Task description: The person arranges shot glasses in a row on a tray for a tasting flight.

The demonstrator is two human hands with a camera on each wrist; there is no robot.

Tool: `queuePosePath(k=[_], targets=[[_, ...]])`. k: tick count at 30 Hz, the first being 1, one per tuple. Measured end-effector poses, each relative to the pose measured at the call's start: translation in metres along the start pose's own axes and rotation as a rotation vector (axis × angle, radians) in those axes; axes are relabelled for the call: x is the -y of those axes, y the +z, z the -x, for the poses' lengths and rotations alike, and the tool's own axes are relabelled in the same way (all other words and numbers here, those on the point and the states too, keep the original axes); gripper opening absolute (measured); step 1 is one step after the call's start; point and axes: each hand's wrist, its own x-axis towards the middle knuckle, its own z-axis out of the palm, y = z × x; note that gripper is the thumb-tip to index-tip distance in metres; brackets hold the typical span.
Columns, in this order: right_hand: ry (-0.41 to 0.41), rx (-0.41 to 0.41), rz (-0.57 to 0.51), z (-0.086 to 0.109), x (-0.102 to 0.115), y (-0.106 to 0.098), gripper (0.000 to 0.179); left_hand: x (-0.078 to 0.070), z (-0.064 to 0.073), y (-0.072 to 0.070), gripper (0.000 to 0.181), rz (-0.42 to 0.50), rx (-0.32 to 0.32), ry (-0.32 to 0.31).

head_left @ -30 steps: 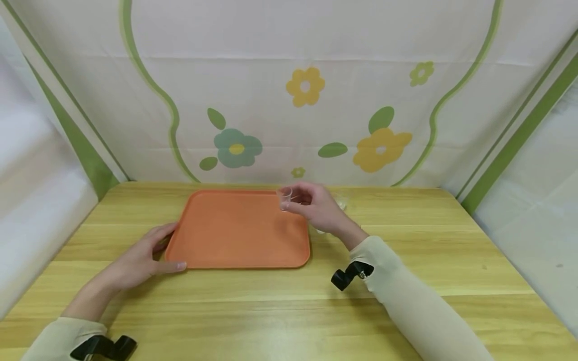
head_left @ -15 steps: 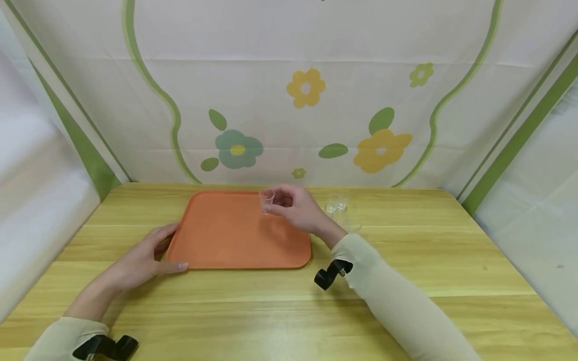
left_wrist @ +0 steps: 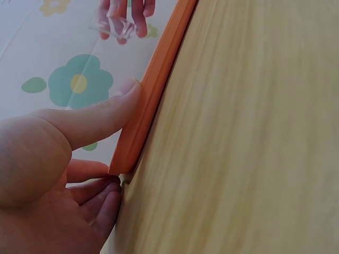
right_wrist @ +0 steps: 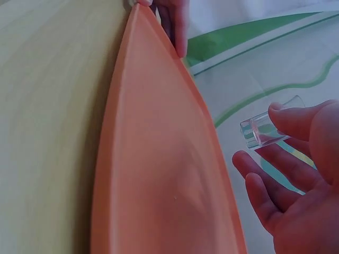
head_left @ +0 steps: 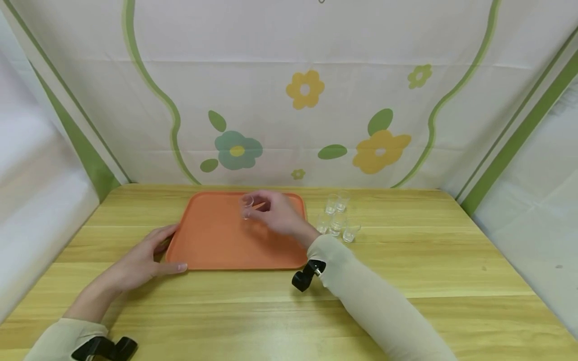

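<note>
My right hand (head_left: 281, 215) pinches a small clear shot glass (head_left: 247, 203) above the middle of the orange tray (head_left: 212, 240). In the right wrist view the shot glass (right_wrist: 259, 129) is tilted, with the thumb on its near side and the fingertips below; it is apart from the tray. My left hand (head_left: 135, 264) holds the tray's front left corner. The left wrist view shows its thumb along the front edge (left_wrist: 151, 100) and its other fingers curled against the left side. The tray lies flat on the wooden table.
Several clear shot glasses (head_left: 335, 226) stand close together on the wooden table (head_left: 289, 321), just right of the tray. A white cloth backdrop (head_left: 253, 90) with printed flowers rises behind the table's far edge. Cloth panels also flank both sides.
My right hand has carried the shot glass leftward, from the tray's right end to above its middle. The standing glasses have come into fuller view. The left hand and the tray stay put.
</note>
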Motion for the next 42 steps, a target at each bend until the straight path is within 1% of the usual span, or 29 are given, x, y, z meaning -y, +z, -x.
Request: queuePosePath(k=[11,21,34,42], targets=[[0.004,0.047,0.033,-0.016,-0.006,0.029,0.031,-0.002,0.001,0.0,0.105,0.004,0.001,-0.005],[0.02,0.031,0.058,-0.024,-0.008,0.049,0.031,0.001,-0.001,0.0,0.104,-0.013,-0.002,0.004],[0.068,0.018,0.087,-0.032,-0.003,0.063,0.031,0.002,-0.002,0.001,0.104,-0.003,-0.001,0.014],[0.086,-0.011,0.1,-0.033,-0.003,0.07,0.028,0.003,-0.002,0.0,0.104,-0.031,-0.004,0.013]])
